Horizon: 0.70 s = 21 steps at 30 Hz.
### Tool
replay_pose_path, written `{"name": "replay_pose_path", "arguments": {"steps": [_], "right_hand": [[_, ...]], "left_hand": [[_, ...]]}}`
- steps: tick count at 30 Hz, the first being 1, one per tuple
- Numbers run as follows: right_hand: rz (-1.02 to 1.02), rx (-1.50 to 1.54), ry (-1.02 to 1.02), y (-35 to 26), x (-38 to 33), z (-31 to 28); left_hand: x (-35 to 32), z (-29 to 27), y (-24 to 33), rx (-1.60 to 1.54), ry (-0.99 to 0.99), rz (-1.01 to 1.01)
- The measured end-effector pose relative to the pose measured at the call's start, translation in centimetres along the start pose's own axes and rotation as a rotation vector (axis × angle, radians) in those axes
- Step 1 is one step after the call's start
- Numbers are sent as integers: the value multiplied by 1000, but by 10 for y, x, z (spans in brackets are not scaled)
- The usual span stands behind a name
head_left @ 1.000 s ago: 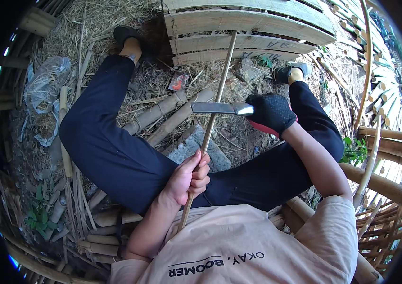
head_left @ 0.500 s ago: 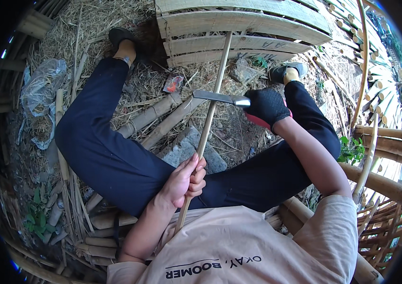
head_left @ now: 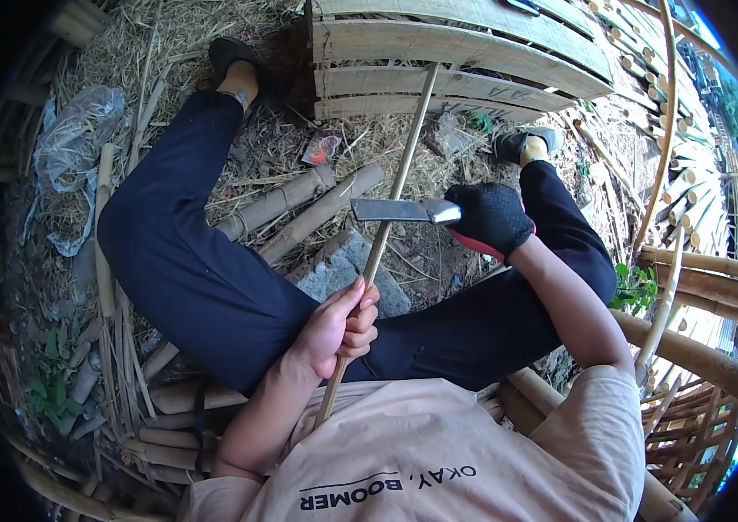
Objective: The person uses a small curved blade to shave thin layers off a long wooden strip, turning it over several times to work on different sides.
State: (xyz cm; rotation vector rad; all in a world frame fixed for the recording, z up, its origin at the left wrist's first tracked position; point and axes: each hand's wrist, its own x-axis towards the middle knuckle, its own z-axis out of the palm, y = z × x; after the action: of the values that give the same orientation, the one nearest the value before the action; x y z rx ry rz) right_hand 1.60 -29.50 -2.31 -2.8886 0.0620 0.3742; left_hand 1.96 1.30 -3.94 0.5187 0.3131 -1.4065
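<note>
My bare left hand (head_left: 340,331) is wrapped round the lower part of a long, thin bamboo strip (head_left: 404,165). The strip slants up and away, its lower end against my shirt and its far end in front of a wooden crate. In a black and pink glove, my right hand (head_left: 492,219) grips a knife (head_left: 390,210) with a broad, flat blade and a metal collar. The blade lies across the strip, a short way above my left hand. Its handle is hidden inside the glove.
The slatted wooden crate (head_left: 464,43) stands ahead, between my feet. A grey stone block (head_left: 347,265) and cut bamboo poles (head_left: 321,213) lie between my legs. Clear plastic (head_left: 82,143) is on the straw at left. More bamboo poles (head_left: 691,196) are stacked at right, near a woven basket (head_left: 691,435).
The knife and my right hand have come down along the strip, nearer my left hand. The blade now shows more of its flat face. My left hand keeps its hold.
</note>
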Motion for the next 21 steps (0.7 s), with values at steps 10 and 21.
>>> {"name": "replay_pose_path", "arguments": {"steps": [10,21], "right_hand": [[-1,33,-120,-6,5,8],[198,-65,231,46,18,-7]], "left_hand": [[4,1,-1,49,74,-2],[2,-1,-1,-41,-2,14]]}}
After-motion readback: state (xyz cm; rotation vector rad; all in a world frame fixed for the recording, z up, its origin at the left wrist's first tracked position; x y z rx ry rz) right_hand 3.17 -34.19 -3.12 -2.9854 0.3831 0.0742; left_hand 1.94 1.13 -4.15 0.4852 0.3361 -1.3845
